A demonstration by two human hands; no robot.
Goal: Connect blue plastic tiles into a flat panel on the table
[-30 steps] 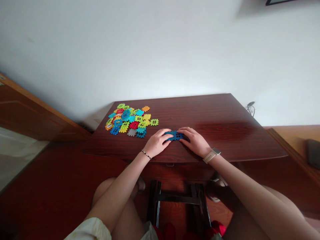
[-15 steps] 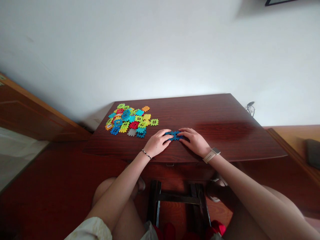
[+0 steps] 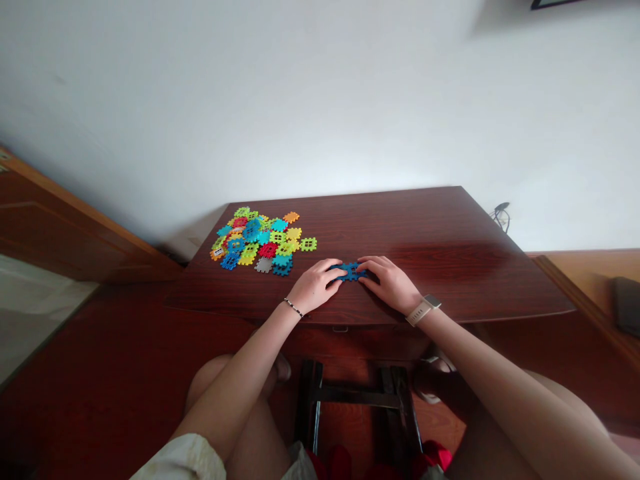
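Note:
Two blue interlocking plastic tiles (image 3: 352,272) with notched edges lie side by side near the table's front edge, though fingers cover much of them and I cannot tell whether they are joined. My left hand (image 3: 314,287), with a beaded bracelet at the wrist, grips the left part between thumb and fingers. On the right part, my right hand (image 3: 387,283) is closed the same way; a watch (image 3: 424,309) sits on that wrist. To the left spreads a pile of coloured notched tiles (image 3: 250,241), some with window-like openings. A grey tile (image 3: 264,265) lies at its near edge.
The dark wooden table (image 3: 425,233) stands against a white wall. Beneath its front is a dark stool frame (image 3: 357,396) between my legs. A black cable (image 3: 501,215) hangs at the right, and a wooden door (image 3: 75,230) is at the left.
Almost nothing differs. Both hands stay on the blue tiles, with only a very slight shift of the fingers and tiles.

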